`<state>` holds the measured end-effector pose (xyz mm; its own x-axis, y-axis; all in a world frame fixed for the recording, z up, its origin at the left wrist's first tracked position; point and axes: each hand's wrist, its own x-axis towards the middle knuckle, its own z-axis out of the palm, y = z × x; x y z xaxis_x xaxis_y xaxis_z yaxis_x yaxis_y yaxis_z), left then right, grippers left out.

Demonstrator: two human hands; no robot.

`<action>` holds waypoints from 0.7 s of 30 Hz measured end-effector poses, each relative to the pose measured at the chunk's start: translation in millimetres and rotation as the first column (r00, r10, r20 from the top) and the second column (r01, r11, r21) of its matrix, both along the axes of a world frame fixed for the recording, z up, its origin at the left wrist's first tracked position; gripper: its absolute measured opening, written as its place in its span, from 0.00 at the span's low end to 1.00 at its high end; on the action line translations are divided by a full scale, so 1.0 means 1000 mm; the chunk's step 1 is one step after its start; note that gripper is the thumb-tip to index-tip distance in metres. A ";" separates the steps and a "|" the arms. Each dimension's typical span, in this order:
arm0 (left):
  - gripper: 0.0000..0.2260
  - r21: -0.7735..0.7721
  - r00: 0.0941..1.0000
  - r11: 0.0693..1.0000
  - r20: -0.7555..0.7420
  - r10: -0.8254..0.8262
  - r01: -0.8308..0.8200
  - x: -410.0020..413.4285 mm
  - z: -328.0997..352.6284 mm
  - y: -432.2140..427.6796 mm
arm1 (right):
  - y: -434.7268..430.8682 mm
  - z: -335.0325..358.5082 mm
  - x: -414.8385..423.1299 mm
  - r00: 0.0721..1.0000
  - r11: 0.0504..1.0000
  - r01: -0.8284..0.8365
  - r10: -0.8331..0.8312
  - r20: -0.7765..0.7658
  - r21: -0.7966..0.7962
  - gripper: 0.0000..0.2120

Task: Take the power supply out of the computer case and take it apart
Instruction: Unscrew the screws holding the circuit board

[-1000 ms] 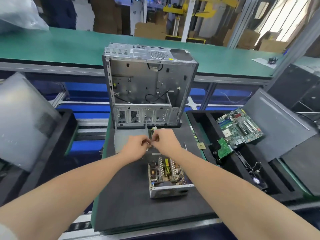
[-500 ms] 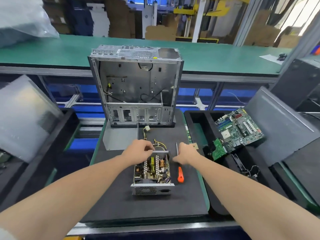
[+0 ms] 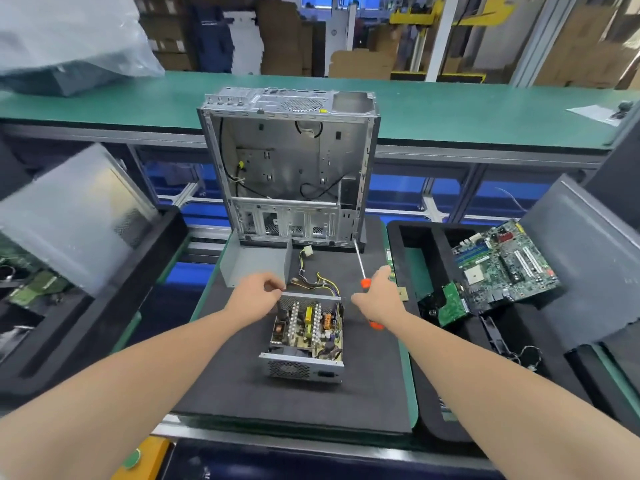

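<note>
Power supply (image 3: 306, 336): left hand (image 3: 254, 295) grips edge, right hand (image 3: 381, 296) holds screwdriver (image 3: 365, 282).

Bright, even overhead light, soft shadows, wide-angle bending at edges – left side blurred

I'm clearly on a factory teardown line: long green conveyor belt (image 3: 450, 102), cardboard boxes (image 3: 280, 39) stacked behind, gutted computer case (image 3: 287, 161), motherboard (image 3: 502, 265) sitting in a black foam tray (image 3: 440, 251).

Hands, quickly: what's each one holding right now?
Left hand: grips the far rim of the opened grey metal power supply.
Right hand: closed round the orange-handled screwdriver.
</note>
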<state>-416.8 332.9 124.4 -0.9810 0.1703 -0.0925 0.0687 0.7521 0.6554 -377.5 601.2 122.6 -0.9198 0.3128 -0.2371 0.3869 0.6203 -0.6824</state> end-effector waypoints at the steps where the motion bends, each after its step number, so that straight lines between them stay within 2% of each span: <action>1: 0.07 0.009 1.000 1.000 0.005 0.018 -0.018 0.001 0.000 -0.003 | -0.002 0.004 -0.002 0.999 1.000 -0.016 0.016 -0.047 -0.012 0.20; 4: 0.09 0.108 0.995 0.992 0.078 0.063 -0.072 0.005 0.001 -0.011 | -0.015 0.016 -0.007 0.986 0.995 -0.098 0.097 -0.133 -0.002 0.13; 7: 0.11 0.228 0.980 0.971 0.196 0.028 -0.074 0.012 -0.002 -0.013 | -0.037 0.023 -0.008 0.958 0.970 -0.241 0.243 -0.153 0.030 0.09; 11: 0.14 0.222 0.977 0.974 0.212 -0.010 -0.038 0.010 -0.010 -0.015 | -0.061 0.018 -0.007 0.912 0.905 -0.366 0.395 -0.108 0.214 0.08; 15: 0.10 0.259 0.973 0.965 0.231 -0.026 -0.036 0.001 -0.014 -0.018 | -0.069 0.012 -0.006 0.926 0.853 -0.333 0.376 -0.032 0.402 0.05; 18: 0.05 0.342 0.967 0.939 0.249 -0.051 -0.038 -0.006 -0.016 -0.017 | -0.073 0.013 -0.006 0.938 0.818 -0.307 0.347 0.010 0.487 0.09; 21: 0.02 0.338 0.973 0.941 0.218 -0.080 0.001 -0.010 -0.021 -0.020 | -0.073 0.017 -0.008 0.945 0.802 -0.291 0.326 0.026 0.522 0.12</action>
